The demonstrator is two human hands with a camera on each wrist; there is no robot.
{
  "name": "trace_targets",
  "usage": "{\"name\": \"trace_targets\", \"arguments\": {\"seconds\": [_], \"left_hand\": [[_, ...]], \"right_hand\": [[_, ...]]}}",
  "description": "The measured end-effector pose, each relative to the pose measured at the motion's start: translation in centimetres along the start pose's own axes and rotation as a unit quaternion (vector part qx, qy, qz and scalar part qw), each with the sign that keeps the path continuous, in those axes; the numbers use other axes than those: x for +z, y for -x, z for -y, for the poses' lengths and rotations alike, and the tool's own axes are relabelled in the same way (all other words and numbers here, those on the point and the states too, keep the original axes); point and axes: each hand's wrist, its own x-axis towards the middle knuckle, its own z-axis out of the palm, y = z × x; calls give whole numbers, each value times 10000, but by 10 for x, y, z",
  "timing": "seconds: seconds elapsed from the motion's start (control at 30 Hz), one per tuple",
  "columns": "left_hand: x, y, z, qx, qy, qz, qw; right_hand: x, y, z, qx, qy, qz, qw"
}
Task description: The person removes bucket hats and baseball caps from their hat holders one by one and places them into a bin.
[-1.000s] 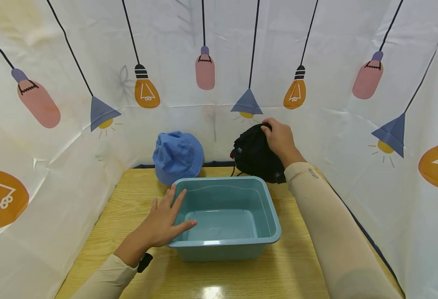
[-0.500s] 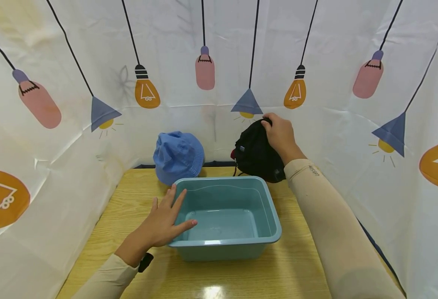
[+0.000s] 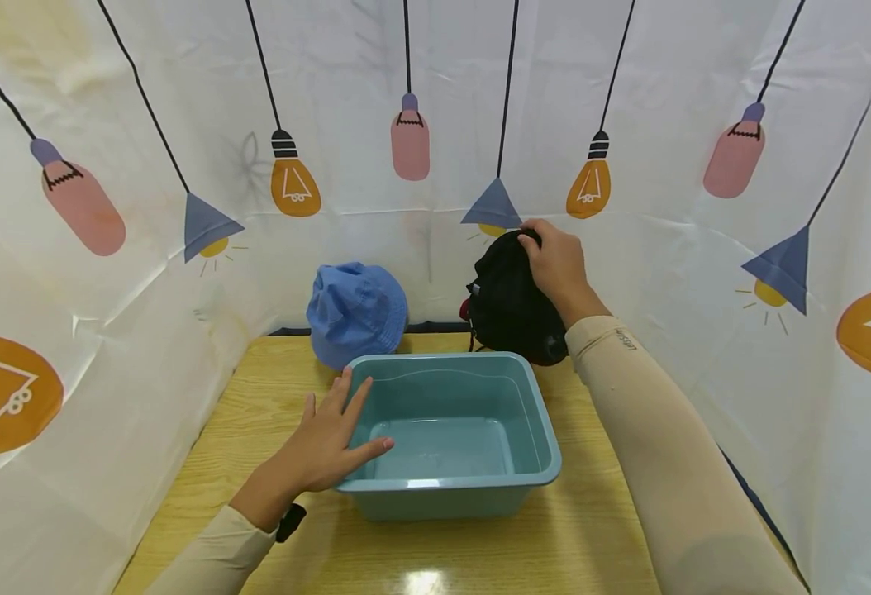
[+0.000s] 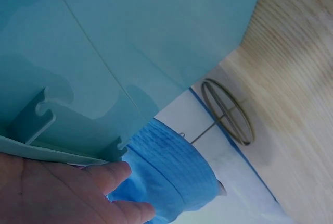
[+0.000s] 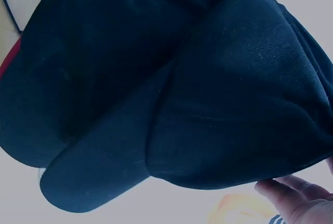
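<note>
Black fabric headwear with a cap brim, a black cap point(image 3: 510, 306), is at the back right beyond the basin. My right hand point(image 3: 558, 268) grips it at the top, fingertips bent over the cloth. In the right wrist view the cap's brim point(image 5: 93, 166) points lower left; behind it more black cloth point(image 5: 99, 52) shows, whether a second cap I cannot tell. My left hand point(image 3: 316, 450) rests with spread fingers on the left rim of the teal plastic basin point(image 3: 450, 482). A blue hat point(image 3: 357, 314) is behind the basin, left of the cap.
The wooden table point(image 3: 257, 397) is enclosed by white curtains point(image 3: 435, 248) printed with lamps. In the left wrist view a wire stand with a round base point(image 4: 226, 112) is by the blue hat. A red edge point(image 5: 9, 57) and dark cord point(image 5: 11, 14) show beside the black cloth.
My right hand has risen slightly, lifting the top of the black cap. The left hand, basin and blue hat keep their places.
</note>
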Motion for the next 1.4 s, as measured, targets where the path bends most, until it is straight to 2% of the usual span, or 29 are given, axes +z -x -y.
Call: {"name": "trace_targets", "arguments": {"seconds": [0.23,0.53,1.03,1.4], "left_hand": [[1,0,0,-24,23,31,10000],[0,0,-1,-9,12,3,10000],[0,1,-1,49,80,-46,9999],[1,0,1,8,82,-23,10000]], "right_hand": [[-3,-2,3,-69,45,-77,9999],[-16,-5,9,-222,-100,-621,9978],[-31,2,21,-465,24,-409,9981],[-37,10,31,-826,37,-412,9957]]}}
